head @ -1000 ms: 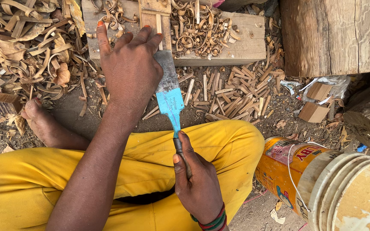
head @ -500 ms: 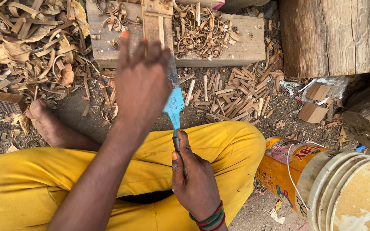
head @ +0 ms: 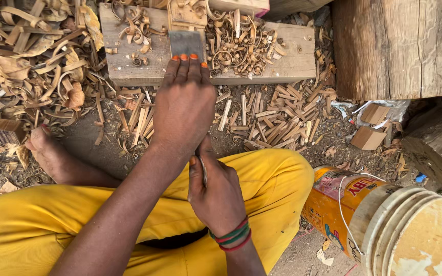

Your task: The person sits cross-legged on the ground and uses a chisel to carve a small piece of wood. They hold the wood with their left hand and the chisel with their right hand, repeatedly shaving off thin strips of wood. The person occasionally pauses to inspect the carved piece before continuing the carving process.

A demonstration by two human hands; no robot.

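The scene was lit by soft, even daylight from above; no hard-edged shadows were cast. A faint, diffuse shadow was recorded on the soil just below the wooden board. The yellow trousers, nearer the camera than the board, were rendered bright and saturated but not overexposed. No glare was registered. Focus was held sharp across the shavings on the board. Slight wide-angle bending was noted at the frame edges, far from the board.

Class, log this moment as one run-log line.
left hand: flat on grey metal blade | right hand: gripping handle | blade: on weathered wooden board
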